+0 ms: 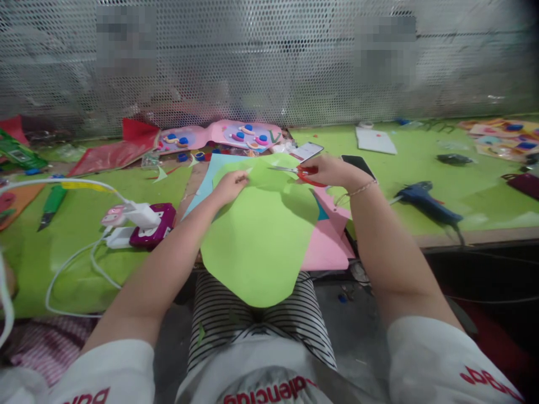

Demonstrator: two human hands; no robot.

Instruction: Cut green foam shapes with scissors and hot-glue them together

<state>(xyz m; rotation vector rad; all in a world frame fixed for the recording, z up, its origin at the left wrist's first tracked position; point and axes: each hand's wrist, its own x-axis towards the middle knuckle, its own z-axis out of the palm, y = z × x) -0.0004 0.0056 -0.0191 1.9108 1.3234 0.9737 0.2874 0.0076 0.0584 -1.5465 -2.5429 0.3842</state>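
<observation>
A large light-green sheet (256, 241) with a rounded, cut outline hangs over the table's front edge above my lap. My left hand (232, 186) pinches this sheet near its far left edge. In my right hand (326, 170) is a pair of scissors (287, 169) with red handles, the blades pointing left over the far part of the sheet. Whether the blades are biting into the sheet I cannot tell. Pink sheets (330, 249) and a light-blue sheet (210, 174) lie beneath the green one.
To the left are a purple power socket (156, 224) with white plugs and cables, and a green utility knife (53, 205). A blue glue gun (429, 205) lies at the right. Decorated pink pieces (246, 134), a phone (307, 150) and a white pad (376, 140) stand further back, before a perforated metal panel (252, 62).
</observation>
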